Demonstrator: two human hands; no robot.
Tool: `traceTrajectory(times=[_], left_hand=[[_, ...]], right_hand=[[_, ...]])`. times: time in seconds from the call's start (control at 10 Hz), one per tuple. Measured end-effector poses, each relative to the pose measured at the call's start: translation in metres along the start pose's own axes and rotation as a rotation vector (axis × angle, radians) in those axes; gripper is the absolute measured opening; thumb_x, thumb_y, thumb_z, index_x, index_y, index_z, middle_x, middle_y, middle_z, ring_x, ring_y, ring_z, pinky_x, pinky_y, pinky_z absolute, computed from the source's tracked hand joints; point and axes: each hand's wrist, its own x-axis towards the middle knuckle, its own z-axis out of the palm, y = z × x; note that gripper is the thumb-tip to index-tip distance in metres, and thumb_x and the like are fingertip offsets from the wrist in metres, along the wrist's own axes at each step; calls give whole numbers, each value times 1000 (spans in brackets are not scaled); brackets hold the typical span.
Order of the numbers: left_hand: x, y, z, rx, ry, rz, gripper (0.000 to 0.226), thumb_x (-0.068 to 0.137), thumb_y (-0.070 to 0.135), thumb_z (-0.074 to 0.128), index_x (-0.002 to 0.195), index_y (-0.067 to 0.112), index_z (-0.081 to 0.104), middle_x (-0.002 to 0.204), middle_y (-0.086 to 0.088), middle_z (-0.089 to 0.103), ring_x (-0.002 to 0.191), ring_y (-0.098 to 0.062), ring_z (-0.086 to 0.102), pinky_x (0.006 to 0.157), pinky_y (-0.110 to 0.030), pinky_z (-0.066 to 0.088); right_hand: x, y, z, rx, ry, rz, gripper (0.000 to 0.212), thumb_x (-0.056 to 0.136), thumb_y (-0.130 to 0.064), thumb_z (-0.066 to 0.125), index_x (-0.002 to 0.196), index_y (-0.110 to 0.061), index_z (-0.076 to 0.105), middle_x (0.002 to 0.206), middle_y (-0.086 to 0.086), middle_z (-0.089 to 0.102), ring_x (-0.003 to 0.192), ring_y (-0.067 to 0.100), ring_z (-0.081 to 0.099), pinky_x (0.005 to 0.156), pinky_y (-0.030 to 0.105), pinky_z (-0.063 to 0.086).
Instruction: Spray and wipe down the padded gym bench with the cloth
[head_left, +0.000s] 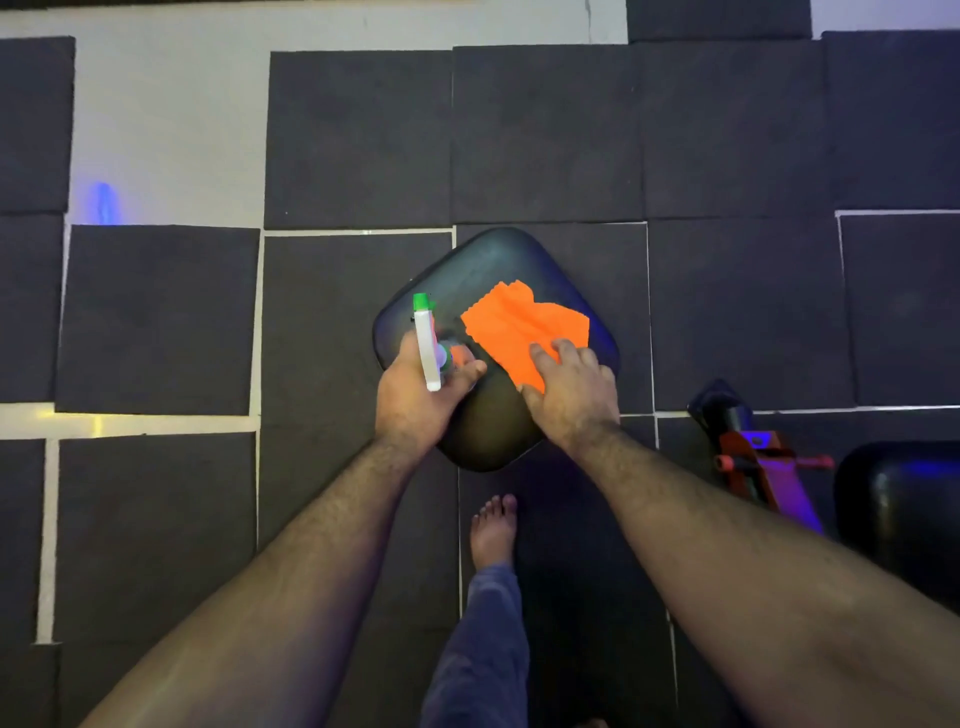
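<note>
The left hand (415, 400) has its fingers wrapped tight around a white spray bottle with a green tip (427, 345), held over the black padded bench seat (488, 260). The right hand (571, 389) lies flat with fingers spread, pressing a bright orange cloth (519, 325) onto the middle of the seat.

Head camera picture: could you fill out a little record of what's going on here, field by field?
setting: dark floor mats over a pale floor
bench pad: black padded seat, seen from above
left hand: left hand gripping a spray bottle, green nozzle pointing away from the person
right hand: right hand pressing flat on an orange cloth
cloth: spread on the pad, partly under the fingers
nearby: red equipment frame at right; a bare foot below the pad
</note>
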Motion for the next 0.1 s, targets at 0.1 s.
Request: traceTrajectory(times=[0.1], left_hand=[[-11,2,-9,134,-60,-57,92,73,56,91,148,51,37,109,26,66,94,-1,67,77,-22,46]], right_hand=[[-18,7,-7,58,37,23,69,100,-55,57,161,-27,40,166,4,38,148,29,38,113,49,42]])
